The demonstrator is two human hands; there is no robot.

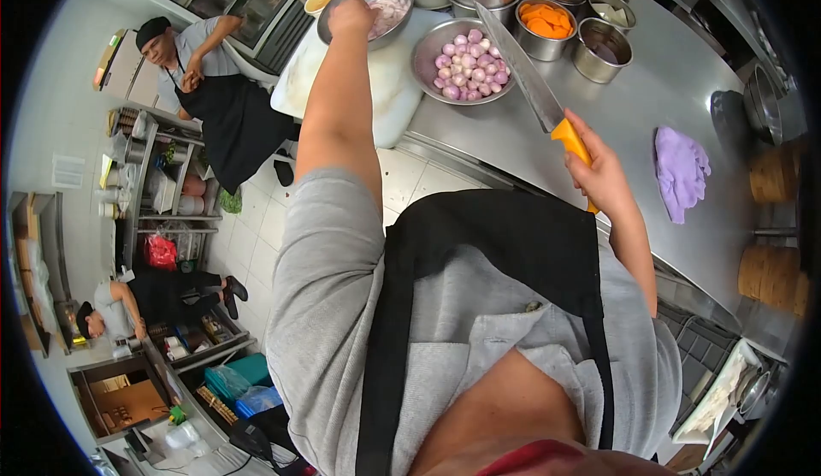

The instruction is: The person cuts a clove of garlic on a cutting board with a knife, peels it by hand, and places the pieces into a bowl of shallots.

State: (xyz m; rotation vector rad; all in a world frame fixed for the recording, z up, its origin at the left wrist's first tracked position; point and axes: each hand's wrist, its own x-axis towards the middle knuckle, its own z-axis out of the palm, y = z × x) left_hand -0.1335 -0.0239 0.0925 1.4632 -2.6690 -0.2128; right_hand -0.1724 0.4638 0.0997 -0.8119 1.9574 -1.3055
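My left hand (352, 18) is over the left side of a metal bowl (402, 31) of sliced shallots (387, 14); its fingers look curled together, and what they hold is hidden. In my right hand (603, 172) is the yellow handle of a large knife (523, 70), its blade pointing up and to the left. The blade lies across the right rim of another metal bowl (418, 70), full of whole peeled shallots (470, 65). A white cutting board (389, 104) extends under and beside the sliced-shallot bowl.
Metal containers, one with cut carrots (546, 21) and one with dark liquid (605, 44), stand behind on the steel table (684, 74). A purple cloth (681, 172) lies at the right. Two people in black aprons (235, 125) are at the left, near shelves.
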